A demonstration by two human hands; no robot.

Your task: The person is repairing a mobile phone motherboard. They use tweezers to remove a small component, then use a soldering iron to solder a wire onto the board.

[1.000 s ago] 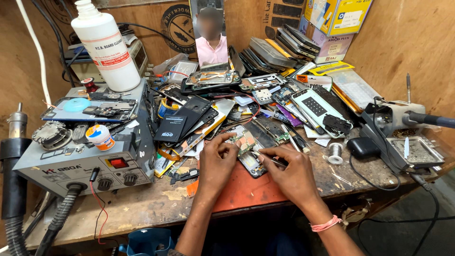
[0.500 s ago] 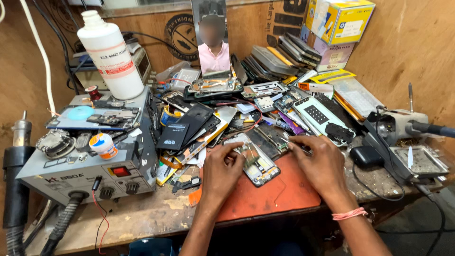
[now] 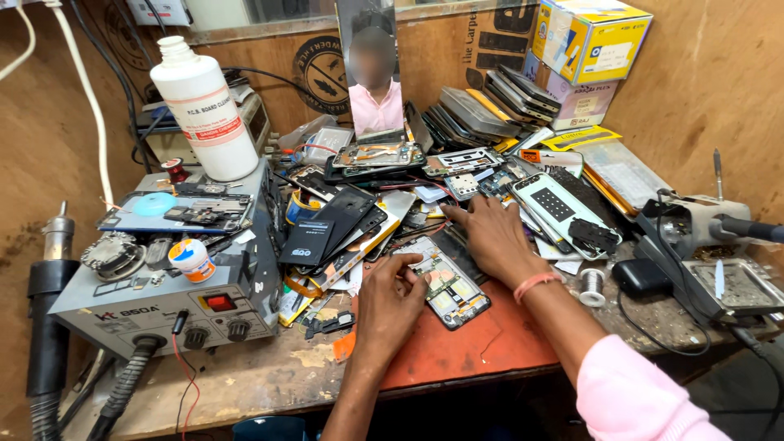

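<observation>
Pinning an opened phone (image 3: 445,282) to the red mat (image 3: 482,347), the left hand (image 3: 390,300) lies on the phone's near-left edge, fingers curled and fingertips pressing the frame; thumb hidden, so a true grip cannot be confirmed. Phone lies flat, back off, board and shields exposed, tilted diagonally across the mat's upper-left part.

Right hand (image 3: 490,237) is spread flat, palm down, just beyond the phone, fingers extended left into the scrap pile (image 3: 425,212). Fingers are open; whether anything is under the palm cannot be told. Pink band (image 3: 535,283) on the wrist, pink sleeve (image 3: 637,392) on the forearm.

Surroundings on the worktop (image 3: 269,376):
- Grey hot-air station (image 3: 163,294) at left, red switch and two knobs in front, loose parts on top; its handpiece (image 3: 53,269) stands further left.
- White bottle (image 3: 204,110) on the station's rear corner.
- Black back covers (image 3: 335,220) between station and phone.
- Stacked phones (image 3: 490,106) leaning at the back wall, yellow boxes (image 3: 588,41) at upper right.
- Solder spool (image 3: 594,286) right of the right wrist; metal tray (image 3: 731,286) at far right.
</observation>
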